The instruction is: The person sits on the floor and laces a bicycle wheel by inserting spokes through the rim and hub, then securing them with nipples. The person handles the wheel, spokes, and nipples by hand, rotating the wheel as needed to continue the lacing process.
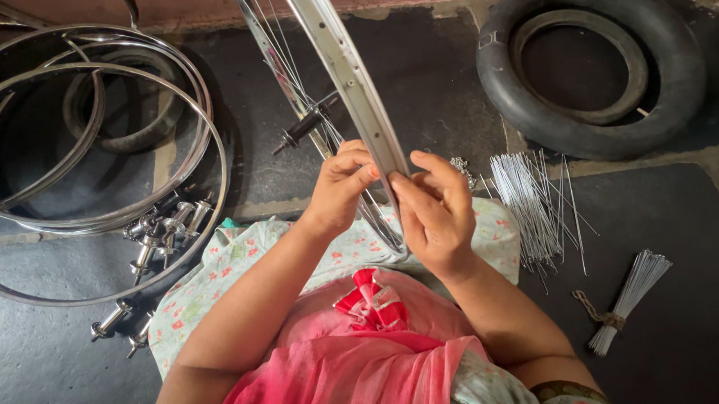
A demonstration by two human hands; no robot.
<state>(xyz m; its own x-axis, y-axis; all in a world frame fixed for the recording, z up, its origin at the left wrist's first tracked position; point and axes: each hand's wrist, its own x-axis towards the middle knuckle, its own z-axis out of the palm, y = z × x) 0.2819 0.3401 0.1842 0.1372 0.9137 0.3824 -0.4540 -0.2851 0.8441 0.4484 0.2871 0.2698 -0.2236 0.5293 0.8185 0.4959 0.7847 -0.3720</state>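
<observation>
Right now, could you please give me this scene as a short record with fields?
Setting: dark stone floor, person seated, seen from above
Left hand: fingers closed on the bicycle wheel rim, on its left side
Right hand: fingers pinching the same rim from the right
Inside the rim: hub with spokes attached
Left of the person: stack of bare rims, loose hubs
Right of the person: loose spokes, tied spoke bundle
Far right: black tyre
</observation>
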